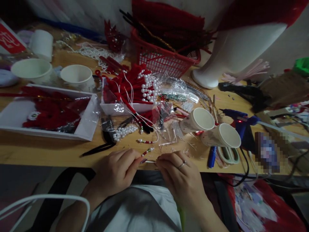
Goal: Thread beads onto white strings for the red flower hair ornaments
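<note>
My left hand (120,170) is closed in a pinch at the table's front edge. From its fingertips juts a short beaded string (146,152) of red, green and white beads. A thin white cord (150,161) stretches from there across to my right hand (178,170), which pinches the other end and wears a ring. Just beyond my hands lies another beaded string (147,141) on the table. White pearl beads (125,132) lie in a clump behind my left hand. The tips of my right fingers are partly hidden.
White boxes (83,129) of red fuzzy pieces stand behind my hands. Paper cups (204,119), scissors (228,156), a blue marker (211,157) and a blue glue gun (238,120) with a red light are at the right. A red basket (164,62) stands at the back.
</note>
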Tool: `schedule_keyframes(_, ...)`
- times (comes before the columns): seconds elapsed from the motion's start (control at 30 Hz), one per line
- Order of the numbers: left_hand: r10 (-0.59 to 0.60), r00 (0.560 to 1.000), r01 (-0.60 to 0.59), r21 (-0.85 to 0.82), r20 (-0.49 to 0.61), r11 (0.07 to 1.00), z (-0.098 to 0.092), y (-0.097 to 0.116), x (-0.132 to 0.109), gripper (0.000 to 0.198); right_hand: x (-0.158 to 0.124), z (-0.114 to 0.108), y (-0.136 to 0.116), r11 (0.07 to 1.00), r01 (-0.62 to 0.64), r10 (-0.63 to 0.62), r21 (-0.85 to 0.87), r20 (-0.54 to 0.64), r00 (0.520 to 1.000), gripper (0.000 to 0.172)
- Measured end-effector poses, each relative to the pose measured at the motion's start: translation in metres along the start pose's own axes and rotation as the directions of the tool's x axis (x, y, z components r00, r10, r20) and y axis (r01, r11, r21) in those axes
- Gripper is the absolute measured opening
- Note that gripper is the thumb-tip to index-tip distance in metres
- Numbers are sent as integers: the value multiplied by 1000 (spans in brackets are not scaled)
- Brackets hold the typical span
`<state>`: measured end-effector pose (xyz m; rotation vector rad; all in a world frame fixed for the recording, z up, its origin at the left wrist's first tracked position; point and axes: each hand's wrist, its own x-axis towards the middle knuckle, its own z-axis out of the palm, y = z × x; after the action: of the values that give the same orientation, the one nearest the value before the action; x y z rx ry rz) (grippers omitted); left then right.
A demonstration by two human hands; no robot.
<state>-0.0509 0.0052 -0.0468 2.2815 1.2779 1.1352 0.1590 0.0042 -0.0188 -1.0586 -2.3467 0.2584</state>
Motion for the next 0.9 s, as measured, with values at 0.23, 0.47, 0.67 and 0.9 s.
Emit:
schedule_keyframes(0.23, -9, 1000, 9, -1, 13, 1000, -3, 0, -3, 20, 1, -1, -2, 999, -23, 23, 40, 16, 1000, 20)
schedule_keyframes(0.47, -4, 1000, 4, 0, -1, 1000, -3, -1, -2, 20, 0, -2, -3, 1000, 1, -1, 7, 13, 1000, 16)
schedule_keyframes(0.67, -15, 1000, 15, -28, -11, 1000, -4, 0, -4, 21, -3, -1, -2, 997, -46, 46, 62, 7, 999, 17)
schedule_keyframes(0.9, -13, 1000, 13, -73, 6, 997, 1, -6, -10, 20, -1, -2, -3, 997, -35, 34, 66, 21, 999, 19)
